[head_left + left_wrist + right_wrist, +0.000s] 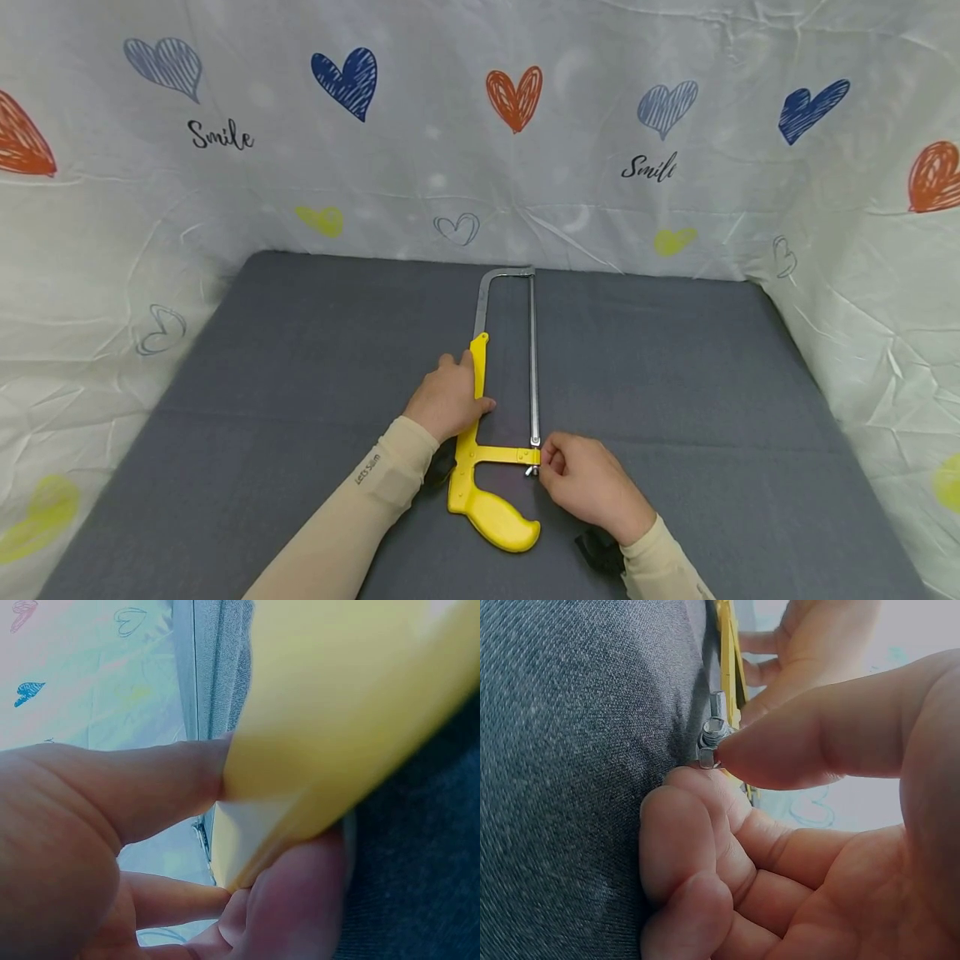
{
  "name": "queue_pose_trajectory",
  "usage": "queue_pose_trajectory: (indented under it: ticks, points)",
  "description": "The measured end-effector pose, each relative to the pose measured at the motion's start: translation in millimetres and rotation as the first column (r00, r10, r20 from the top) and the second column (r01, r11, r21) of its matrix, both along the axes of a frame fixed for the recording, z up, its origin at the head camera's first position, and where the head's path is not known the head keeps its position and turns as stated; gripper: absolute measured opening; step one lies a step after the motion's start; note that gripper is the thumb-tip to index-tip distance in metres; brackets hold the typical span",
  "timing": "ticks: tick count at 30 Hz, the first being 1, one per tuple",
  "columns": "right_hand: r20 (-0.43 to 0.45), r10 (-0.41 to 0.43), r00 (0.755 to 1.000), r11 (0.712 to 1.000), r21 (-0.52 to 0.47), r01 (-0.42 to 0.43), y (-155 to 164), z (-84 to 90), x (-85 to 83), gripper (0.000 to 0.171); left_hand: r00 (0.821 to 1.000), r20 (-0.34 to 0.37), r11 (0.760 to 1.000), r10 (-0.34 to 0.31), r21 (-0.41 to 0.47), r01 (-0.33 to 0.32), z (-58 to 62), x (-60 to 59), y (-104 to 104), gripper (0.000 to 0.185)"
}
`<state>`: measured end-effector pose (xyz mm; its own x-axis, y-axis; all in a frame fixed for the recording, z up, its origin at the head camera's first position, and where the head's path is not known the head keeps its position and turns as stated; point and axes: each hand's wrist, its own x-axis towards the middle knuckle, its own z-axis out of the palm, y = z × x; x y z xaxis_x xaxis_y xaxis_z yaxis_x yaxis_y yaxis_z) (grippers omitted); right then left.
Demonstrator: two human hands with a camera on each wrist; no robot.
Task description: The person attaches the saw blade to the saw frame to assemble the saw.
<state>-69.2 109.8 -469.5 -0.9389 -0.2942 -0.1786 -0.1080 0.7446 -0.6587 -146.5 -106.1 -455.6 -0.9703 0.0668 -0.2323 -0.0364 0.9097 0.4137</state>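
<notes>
A hacksaw with a yellow handle (pixel 495 517) and a metal frame (pixel 504 272) lies flat on the grey table (pixel 300 358), its blade (pixel 533 358) running away from me. My left hand (pixel 448 398) grips the yellow upper bar (pixel 478 367) (pixel 337 712) of the saw, thumb and fingers closing on it. My right hand (pixel 581 477) pinches the small metal wing nut (pixel 710 742) at the blade's near end, thumb (pixel 795 750) and forefinger on it, the other fingers curled.
A white cloth with hearts and the word "Smile" (pixel 219 135) walls in the table on the back and both sides. Dark wrist straps (pixel 600 550) sit at the cuffs of the beige sleeves (pixel 360 517).
</notes>
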Motion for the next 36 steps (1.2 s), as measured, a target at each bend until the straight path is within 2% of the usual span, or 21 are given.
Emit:
queue_pose_trajectory:
  ticks: [17, 27, 36]
  points:
    - [0.047, -0.004, 0.999, 0.999, -0.034, 0.006, 3.4, 3.9, -0.4, 0.011, 1.000, 0.009, 1.000, 0.003, 0.002, -0.003, 0.9, 0.8, 0.1, 0.093]
    - [0.075, -0.020, 0.997, 1.000, -0.022, 0.022, 3.3, 3.4, -2.2, 0.028, 1.000, 0.009, 1.000, 0.009, -0.012, -0.009, 1.2, 0.2, 0.2, 0.093]
    - [0.067, -0.010, 0.998, 1.000, -0.012, 0.011, 2.0, 1.6, -1.5, 0.029, 1.000, 0.008, 1.000, 0.013, -0.013, -0.013, 1.1, 0.9, 0.0, 0.092]
